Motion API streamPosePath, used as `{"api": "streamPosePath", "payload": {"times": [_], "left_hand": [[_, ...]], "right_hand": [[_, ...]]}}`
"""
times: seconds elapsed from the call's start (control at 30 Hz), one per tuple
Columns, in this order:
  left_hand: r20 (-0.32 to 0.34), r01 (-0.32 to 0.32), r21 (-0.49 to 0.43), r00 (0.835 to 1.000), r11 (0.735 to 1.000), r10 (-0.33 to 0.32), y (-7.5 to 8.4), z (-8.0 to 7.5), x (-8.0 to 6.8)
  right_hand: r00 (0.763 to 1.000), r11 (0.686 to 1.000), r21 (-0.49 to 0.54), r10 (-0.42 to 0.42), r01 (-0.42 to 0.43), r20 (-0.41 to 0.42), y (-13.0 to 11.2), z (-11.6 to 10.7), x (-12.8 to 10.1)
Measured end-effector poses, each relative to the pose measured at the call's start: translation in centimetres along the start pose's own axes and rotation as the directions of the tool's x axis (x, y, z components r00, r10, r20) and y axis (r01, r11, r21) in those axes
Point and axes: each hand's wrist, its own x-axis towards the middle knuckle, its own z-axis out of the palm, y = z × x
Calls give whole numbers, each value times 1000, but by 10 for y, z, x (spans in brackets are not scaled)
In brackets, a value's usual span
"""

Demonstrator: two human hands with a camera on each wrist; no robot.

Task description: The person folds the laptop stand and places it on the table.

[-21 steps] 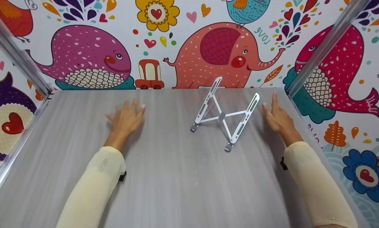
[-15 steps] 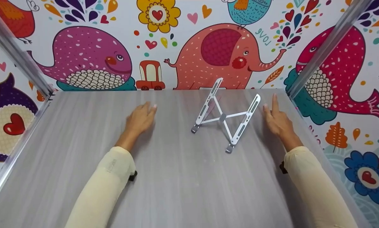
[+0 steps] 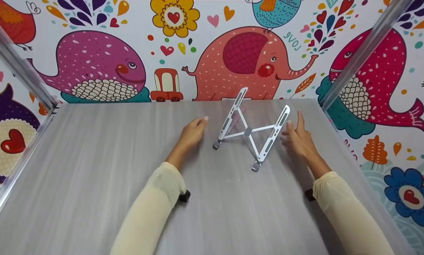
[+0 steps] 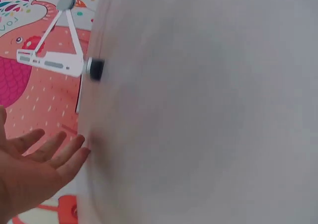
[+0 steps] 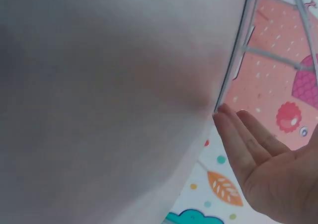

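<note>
A silver folding laptop stand (image 3: 248, 131) is spread out on the grey tabletop, its two slotted arms joined by crossed bars at a grey hub. My left hand (image 3: 193, 132) is just left of the stand, apart from it, with nothing in the fingers. In the left wrist view, that hand (image 4: 42, 167) shows loosely bent, spread fingers below the stand (image 4: 52, 60). On the other side, my right hand (image 3: 298, 138) is close beside the stand's right arm, index finger extended. The right wrist view has this hand (image 5: 268, 159) with relaxed, nearly straight fingers and an unoccupied palm.
The grey wood-grain table (image 3: 91, 198) meets a wall (image 3: 127, 14) printed with cartoon animals along its back edge. Metal posts (image 3: 24, 60) rise at the two back corners. Both forearms wear pale yellow sleeves (image 3: 150, 202).
My left hand has swept right across the table to the stand's left side, its fingers drawing in. My right hand has shifted slightly left, nearer the stand. The stand has stayed in place.
</note>
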Motion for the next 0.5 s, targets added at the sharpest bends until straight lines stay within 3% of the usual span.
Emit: {"api": "streamPosePath", "payload": {"times": [0.13, 0.23, 0.4, 0.5], "left_hand": [[-15, -10, -157, 1000, 988, 7, 7, 23, 5], [-6, -10, -274, 1000, 962, 9, 8, 34, 11], [77, 85, -475, 996, 876, -54, 6, 44, 18], [108, 118, -536, 992, 836, -71, 6, 49, 20]], "right_hand": [[999, 989, 143, 20, -25, 41, -6, 8, -5], [997, 973, 224, 51, -64, 62, -10, 13, -10], [994, 948, 302, 84, -103, 75, -16, 22, -14], [992, 906, 406, 94, -120, 84, -18, 27, -15]]}}
